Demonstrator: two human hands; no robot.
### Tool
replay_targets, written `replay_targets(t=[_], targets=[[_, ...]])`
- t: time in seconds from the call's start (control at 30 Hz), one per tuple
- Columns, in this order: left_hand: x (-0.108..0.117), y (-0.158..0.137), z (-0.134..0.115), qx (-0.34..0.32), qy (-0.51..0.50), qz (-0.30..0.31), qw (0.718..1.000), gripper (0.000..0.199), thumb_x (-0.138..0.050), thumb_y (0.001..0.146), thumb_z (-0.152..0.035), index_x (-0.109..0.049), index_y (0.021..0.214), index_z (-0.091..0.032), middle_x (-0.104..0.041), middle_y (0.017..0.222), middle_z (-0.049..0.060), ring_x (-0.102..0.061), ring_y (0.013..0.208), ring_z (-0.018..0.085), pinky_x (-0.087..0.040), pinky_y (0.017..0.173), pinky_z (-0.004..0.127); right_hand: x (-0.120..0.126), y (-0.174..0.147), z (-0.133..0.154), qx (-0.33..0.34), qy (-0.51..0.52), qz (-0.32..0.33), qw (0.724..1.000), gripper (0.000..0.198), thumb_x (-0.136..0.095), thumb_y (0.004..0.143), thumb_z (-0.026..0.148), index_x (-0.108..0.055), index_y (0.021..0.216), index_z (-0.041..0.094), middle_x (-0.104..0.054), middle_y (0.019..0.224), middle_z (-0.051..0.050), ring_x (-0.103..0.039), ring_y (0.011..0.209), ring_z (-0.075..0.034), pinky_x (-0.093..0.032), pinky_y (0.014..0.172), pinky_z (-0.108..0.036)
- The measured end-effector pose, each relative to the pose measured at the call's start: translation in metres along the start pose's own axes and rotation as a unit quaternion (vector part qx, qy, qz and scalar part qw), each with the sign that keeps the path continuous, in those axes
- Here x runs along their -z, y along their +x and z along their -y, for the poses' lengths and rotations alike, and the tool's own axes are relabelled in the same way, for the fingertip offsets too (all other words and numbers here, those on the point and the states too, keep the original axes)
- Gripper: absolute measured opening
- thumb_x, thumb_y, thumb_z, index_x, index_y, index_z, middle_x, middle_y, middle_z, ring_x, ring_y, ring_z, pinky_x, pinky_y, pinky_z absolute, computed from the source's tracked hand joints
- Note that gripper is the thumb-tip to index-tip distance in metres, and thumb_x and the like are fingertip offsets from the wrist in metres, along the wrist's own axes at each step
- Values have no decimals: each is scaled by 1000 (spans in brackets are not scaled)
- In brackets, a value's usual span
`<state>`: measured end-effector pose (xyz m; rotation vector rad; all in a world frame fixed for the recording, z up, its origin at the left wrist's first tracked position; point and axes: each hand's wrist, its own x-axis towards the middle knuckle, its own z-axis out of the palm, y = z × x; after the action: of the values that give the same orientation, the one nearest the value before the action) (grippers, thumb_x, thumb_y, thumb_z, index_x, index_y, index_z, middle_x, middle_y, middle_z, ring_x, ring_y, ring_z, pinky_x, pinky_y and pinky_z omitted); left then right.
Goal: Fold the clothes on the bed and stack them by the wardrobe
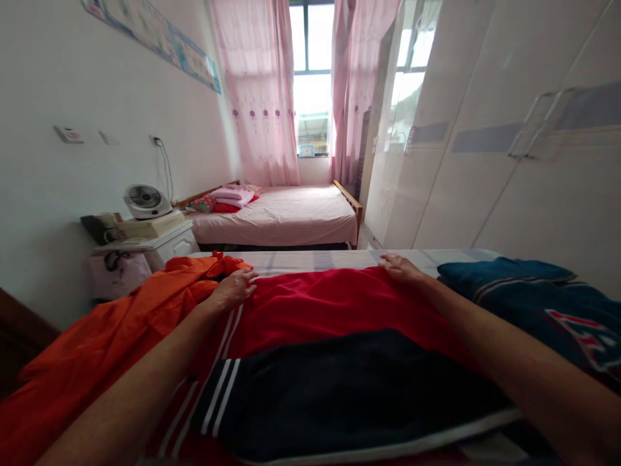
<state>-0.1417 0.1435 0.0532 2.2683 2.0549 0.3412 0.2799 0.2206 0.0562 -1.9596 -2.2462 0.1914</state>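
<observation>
Mid-frame, I see left hand (pixel 236 287) and right hand (pixel 402 268) loosely curled on red cloth (pixel 320 298), grip unclear; uneven tugging could crease it.

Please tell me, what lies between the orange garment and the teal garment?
The head view shows red and dark clothing between them, with a pale cover beyond it; the left hand and right hand are there too.

We see a pink-sheeted bed (pixel 295 217) with folded fabric (pixel 235 195) piled on it, and pink curtains (pixel 257 77) at the window (pixel 319 48) behind. To our left, a fan (pixel 147 202) sits on a box (pixel 154 225) atop a white cabinet (pixel 180 246); to our right stands a wardrobe (pixel 466 103).
</observation>
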Motion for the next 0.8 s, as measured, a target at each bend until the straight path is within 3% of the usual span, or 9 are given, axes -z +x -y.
replay_targets(t=[0.17,0.27,0.33,0.43,0.5,0.6,0.7,0.8], targets=[[-7,23,7,11,16,78,997,54,-54,69,-28,-55,122,-15,-56,127,11,-51,118,21,-38,99,27,-15,31,-5,-2,-13,83,996,50,-50,82,42,-57,122,14,-55,124,-10,-56,108,-18,-42,91,-22],[-5,28,8,20,28,107,994,55,-55,68,-30,-54,122,-16,-66,108,8,-62,98,19,-45,84,23,-16,35,-3,-3,-24,112,993,43,-61,73,38,-66,108,14,-64,106,-9,-60,94,-18,-45,79,-22],[-4,28,9,26,41,111,993,45,-55,68,-30,-61,111,-17,-68,94,5,-63,89,19,-47,76,23,-14,36,-2,-13,-34,106,994,31,-59,73,30,-69,97,14,-66,96,-9,-61,87,-18,-44,74,-22],[-4,24,9,37,70,78,994,29,-49,71,-30,-64,93,-17,-66,91,7,-62,89,22,-46,75,28,-6,35,-6,-48,-49,33,997,34,-44,83,26,-65,105,11,-63,103,-14,-59,94,-20,-43,77,-26],[-4,19,9,41,87,37,995,28,-44,75,-30,-61,94,-17,-63,101,9,-59,97,24,-45,79,32,0,32,-12,-57,-48,-10,997,41,-34,88,27,-60,114,10,-60,110,-17,-58,98,-21,-42,80,-28],[-4,12,8,36,95,10,995,27,-40,79,-31,-57,96,-19,-60,108,9,-57,100,23,-44,81,32,1,25,-18,-11,-25,4,1000,38,-40,86,33,-63,108,13,-62,106,-11,-59,93,-16,-42,79,-23],[-2,7,4,27,95,25,995,20,-49,75,-31,-58,88,-20,-63,95,6,-61,89,20,-46,73,28,-6,15,-16,33,-4,39,999,28,-57,74,32,-69,94,17,-66,92,-5,-60,82,-13,-43,72,-18],[4,3,-3,23,101,0,995,19,-52,71,-24,-58,89,-20,-63,96,5,-61,89,20,-46,71,28,-9,9,-12,27,6,-5,1000,21,-55,74,26,-69,86,17,-66,88,-5,-59,79,-13,-43,71,-19]])
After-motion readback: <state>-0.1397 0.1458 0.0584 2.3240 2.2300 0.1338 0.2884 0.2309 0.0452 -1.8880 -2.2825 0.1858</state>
